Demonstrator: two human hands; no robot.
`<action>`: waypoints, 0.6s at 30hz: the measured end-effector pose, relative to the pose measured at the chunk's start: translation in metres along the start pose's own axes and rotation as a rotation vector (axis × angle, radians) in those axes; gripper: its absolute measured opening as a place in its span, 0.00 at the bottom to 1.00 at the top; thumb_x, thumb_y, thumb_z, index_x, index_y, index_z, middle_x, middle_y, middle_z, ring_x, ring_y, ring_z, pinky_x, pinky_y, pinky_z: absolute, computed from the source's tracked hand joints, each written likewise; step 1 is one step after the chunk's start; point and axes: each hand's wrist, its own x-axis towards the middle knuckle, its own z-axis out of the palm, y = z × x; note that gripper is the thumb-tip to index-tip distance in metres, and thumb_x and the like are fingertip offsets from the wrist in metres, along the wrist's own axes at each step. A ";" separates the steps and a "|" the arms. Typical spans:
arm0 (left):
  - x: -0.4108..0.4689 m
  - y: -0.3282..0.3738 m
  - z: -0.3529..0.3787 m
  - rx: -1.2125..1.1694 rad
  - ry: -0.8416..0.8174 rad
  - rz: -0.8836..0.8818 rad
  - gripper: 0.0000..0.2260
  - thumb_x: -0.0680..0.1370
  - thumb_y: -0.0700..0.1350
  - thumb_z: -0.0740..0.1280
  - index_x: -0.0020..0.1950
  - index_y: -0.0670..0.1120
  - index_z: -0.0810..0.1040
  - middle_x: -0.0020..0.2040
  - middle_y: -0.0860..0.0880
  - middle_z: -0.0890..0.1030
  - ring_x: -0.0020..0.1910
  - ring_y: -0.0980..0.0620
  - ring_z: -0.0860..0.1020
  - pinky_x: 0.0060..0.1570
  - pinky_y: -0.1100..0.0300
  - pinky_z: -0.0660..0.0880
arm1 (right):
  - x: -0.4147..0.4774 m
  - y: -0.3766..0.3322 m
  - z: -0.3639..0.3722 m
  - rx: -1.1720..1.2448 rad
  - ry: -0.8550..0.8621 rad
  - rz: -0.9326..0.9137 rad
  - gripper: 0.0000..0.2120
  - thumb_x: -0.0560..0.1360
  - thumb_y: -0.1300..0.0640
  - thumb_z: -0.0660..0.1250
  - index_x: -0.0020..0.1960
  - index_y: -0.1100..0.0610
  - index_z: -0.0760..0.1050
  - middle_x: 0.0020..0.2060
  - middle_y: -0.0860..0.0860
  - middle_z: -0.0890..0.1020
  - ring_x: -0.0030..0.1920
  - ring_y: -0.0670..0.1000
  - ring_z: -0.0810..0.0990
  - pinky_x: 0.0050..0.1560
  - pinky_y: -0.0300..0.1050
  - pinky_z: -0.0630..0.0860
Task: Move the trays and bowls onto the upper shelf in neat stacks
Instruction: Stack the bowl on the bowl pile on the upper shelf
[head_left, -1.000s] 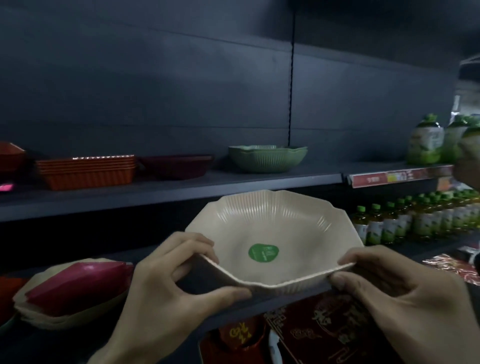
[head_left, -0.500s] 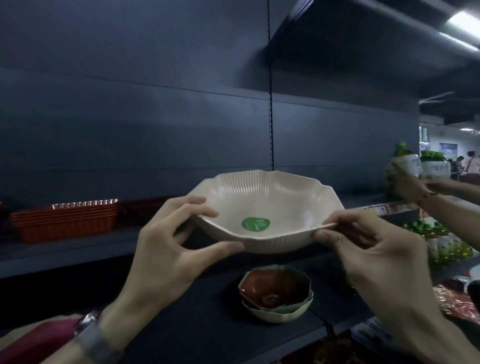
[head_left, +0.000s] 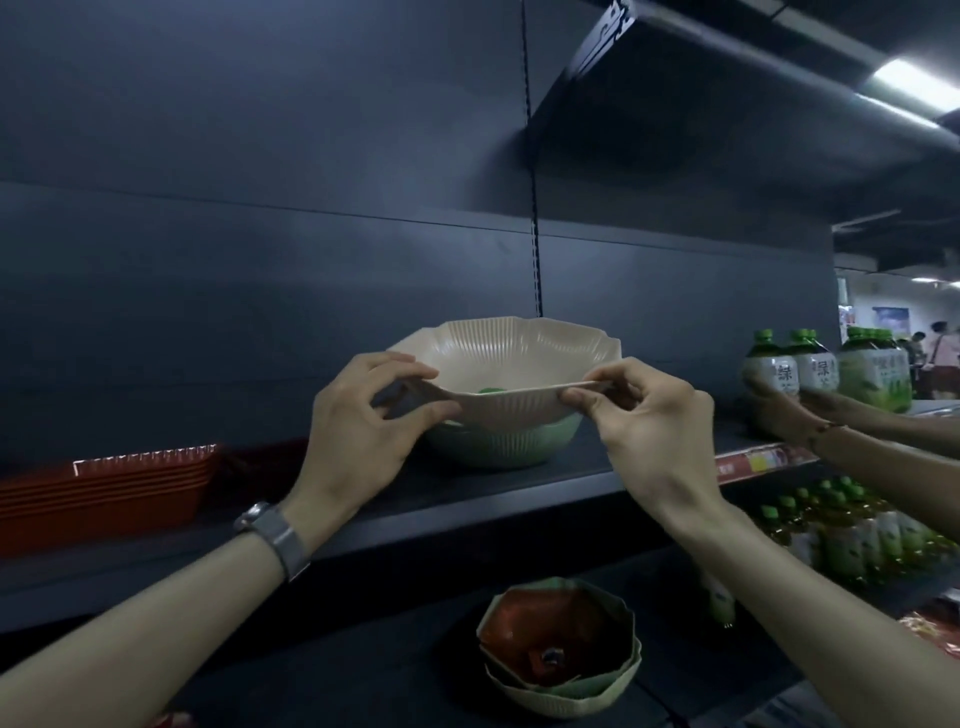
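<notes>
Cream bowl (head_left: 514, 358), change: carried up and back since half a second before, from open air before the shelving to the upper shelf (head_left: 467, 499).
Upper shelf: dark, flat, matte; bore trays at left, bowls at middle.
Orange trays (head_left: 104, 493): rectangular, ribbed walls, nested in one stack; lay lengthwise along the shelf, well left of the bowls.
Cream bowl, facing: mouth up, near level; roundish, widest from hand to hand.
Cream bowl, place: sat low in the mouth of the green bowl (head_left: 498, 441); contact not to be told.
Cream bowl, make: smooth plastic look, fluted walls, scalloped rim, green sticker inside.
Green bowl: same fluted form, upright on the upper shelf.
Left hand (head_left: 358, 431): pinched the near-left rim, thumb under, fingers over.
Right hand (head_left: 649, 431): pinched the near-right rim likewise.
Small bowls (head_left: 561, 649): faceted, nested, red within pale green, on the lower shelf.
</notes>
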 end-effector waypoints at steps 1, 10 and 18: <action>0.006 -0.006 0.005 0.002 -0.004 -0.001 0.15 0.69 0.51 0.82 0.54 0.51 0.87 0.56 0.55 0.82 0.59 0.58 0.81 0.57 0.55 0.83 | 0.006 0.005 0.006 -0.011 0.006 0.006 0.08 0.72 0.49 0.81 0.44 0.50 0.85 0.37 0.41 0.87 0.42 0.42 0.86 0.48 0.52 0.84; 0.057 -0.062 0.044 0.224 -0.225 -0.066 0.08 0.77 0.49 0.77 0.54 0.50 0.84 0.53 0.49 0.81 0.54 0.50 0.80 0.58 0.56 0.76 | 0.053 0.039 0.052 -0.171 -0.056 0.104 0.14 0.73 0.43 0.78 0.51 0.53 0.86 0.35 0.41 0.82 0.45 0.53 0.84 0.51 0.49 0.79; 0.063 -0.105 0.073 0.320 -0.355 -0.135 0.05 0.79 0.47 0.74 0.53 0.48 0.83 0.52 0.47 0.83 0.53 0.49 0.80 0.52 0.62 0.68 | 0.058 0.073 0.079 -0.244 -0.174 0.206 0.17 0.76 0.39 0.75 0.56 0.51 0.83 0.49 0.55 0.87 0.54 0.60 0.82 0.47 0.46 0.69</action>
